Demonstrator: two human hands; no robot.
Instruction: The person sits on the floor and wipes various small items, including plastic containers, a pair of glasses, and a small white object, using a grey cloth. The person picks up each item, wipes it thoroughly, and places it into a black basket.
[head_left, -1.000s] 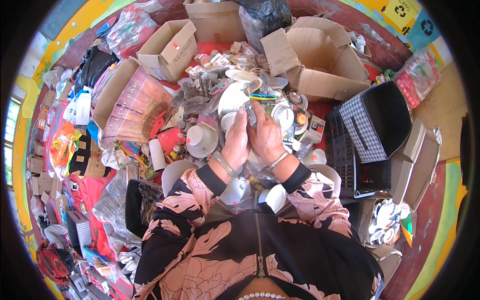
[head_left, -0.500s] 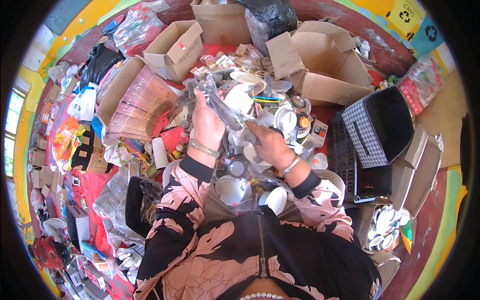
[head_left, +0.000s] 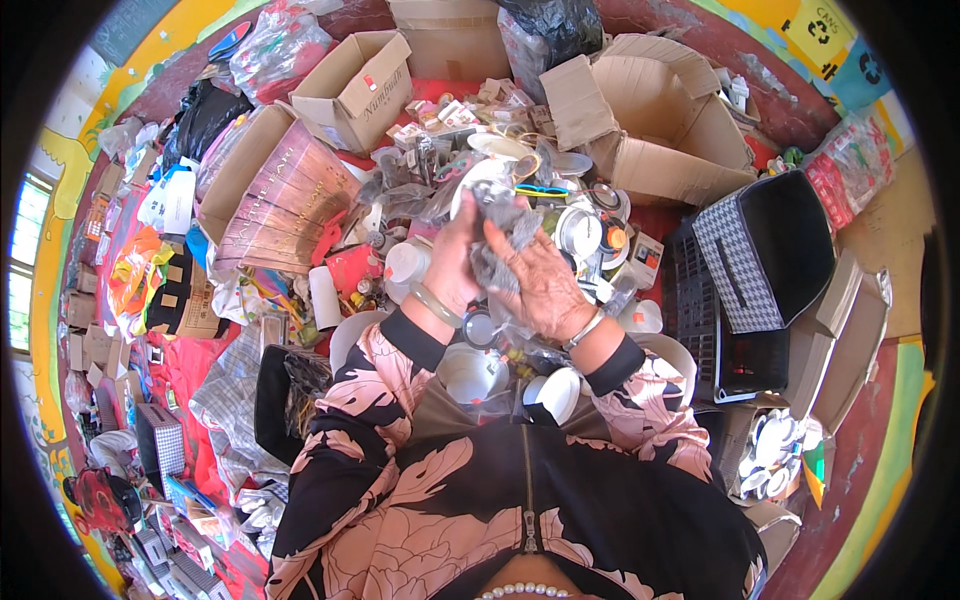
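Note:
Between my palms is a crumpled, see-through greyish plastic bag (head_left: 512, 222), bunched into a small wad. My left hand (head_left: 452, 262) holds it from the left side, its fingers partly hidden behind the plastic. My right hand (head_left: 548, 292) presses on it from the right, fingers bent over the wad. Below the hands lie a white bowl-like piece (head_left: 470, 372) and a round grey lid (head_left: 480, 328). To the right sit a white round container (head_left: 578, 232) and an orange-capped item (head_left: 614, 238). A yellow and blue strip-like thing (head_left: 541, 190) lies just beyond the hands.
Opened cardboard boxes stand behind the pile, one at left (head_left: 355, 95) and a larger one at right (head_left: 665, 130). A black crate (head_left: 700, 290) and a houndstooth-patterned bin (head_left: 745, 265) stand on the right. At left are a pink printed carton (head_left: 285, 205) and a black container (head_left: 275, 400).
Before, the plastic bag was stretched long between my separated hands. Now my hands have come together and the plastic is bunched up between them.

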